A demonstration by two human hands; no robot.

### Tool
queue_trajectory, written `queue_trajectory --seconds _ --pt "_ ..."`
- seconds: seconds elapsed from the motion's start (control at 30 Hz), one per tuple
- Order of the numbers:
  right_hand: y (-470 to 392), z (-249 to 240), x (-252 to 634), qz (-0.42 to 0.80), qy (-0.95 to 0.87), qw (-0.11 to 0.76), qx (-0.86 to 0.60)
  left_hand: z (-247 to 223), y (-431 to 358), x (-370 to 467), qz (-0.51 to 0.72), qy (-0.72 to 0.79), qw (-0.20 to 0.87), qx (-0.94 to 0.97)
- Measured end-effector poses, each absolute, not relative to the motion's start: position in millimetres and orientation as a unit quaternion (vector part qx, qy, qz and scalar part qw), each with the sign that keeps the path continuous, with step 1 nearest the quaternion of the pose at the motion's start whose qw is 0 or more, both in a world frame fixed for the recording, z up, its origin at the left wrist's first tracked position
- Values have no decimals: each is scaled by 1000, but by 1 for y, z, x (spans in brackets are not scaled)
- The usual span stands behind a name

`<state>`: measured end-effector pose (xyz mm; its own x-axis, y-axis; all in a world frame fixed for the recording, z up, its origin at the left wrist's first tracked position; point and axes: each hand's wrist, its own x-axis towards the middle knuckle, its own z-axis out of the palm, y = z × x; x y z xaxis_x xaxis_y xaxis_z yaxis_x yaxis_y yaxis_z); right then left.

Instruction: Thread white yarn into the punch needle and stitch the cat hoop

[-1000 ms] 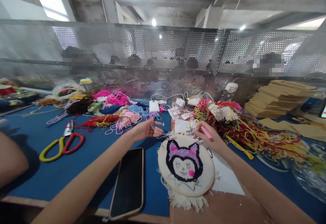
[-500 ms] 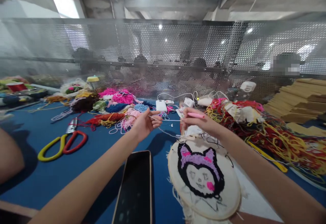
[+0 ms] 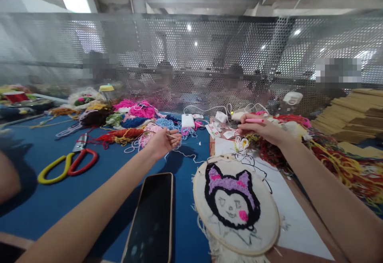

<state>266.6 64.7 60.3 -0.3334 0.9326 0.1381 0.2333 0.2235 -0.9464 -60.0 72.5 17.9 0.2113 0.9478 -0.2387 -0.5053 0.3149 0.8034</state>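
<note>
My left hand is over the blue tabletop at centre, fingers curled around a strand of white yarn that trails toward the hoop. My right hand is raised to the right, its fingers closed on a pink pen-like punch needle; the tool's tip is not clear. Below and between my hands lies an embroidery hoop of white cloth, with a black and purple eared character worked on it. One cheek is pink, and the face has drawn lines. Black yarn loops at the hoop's upper right edge.
A phone lies left of the hoop, with scissors farther left. Yarn heaps sit at the back and a tangled multicoloured pile at right. White paper lies under the hoop. Cardboard is stacked behind.
My right hand has moved right and slightly up with the punch needle, away from my left hand. My left hand has shifted slightly left. The line stretched between my hands no longer shows.
</note>
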Motion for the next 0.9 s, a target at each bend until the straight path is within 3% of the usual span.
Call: queue_trajectory --seconds 0.37,0.9 --pt "24 22 149 558 -681 349 -322 23 46 -37 430 255 759 417" --pt "67 45 229 506 -642 366 -444 1 62 -44 407 427 733 339"
